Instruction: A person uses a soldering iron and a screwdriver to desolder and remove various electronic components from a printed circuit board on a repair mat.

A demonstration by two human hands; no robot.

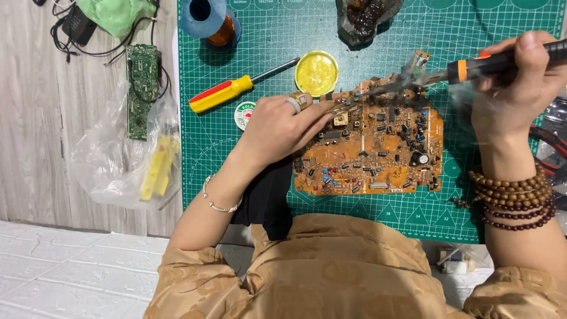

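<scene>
Orange circuit board (369, 147) is lying right of centre in the frame on the green cutting mat (248, 153), crowded with small components. The left hand (283, 127) is resting on the board's upper left corner, fingers pinched on something too small to make out. The right hand (520, 77) is coming in from the upper right, fist clenched around a black and orange soldering iron (472, 68), its tip hovering over the board's top edge. Just above sits a yellow flux tin (316, 72); left of it a red and yellow screwdriver (236, 90) is lying. Far left, on the wooden tabletop (35, 118), a green board (142, 88) is sitting on a plastic bag (112, 165)
</scene>
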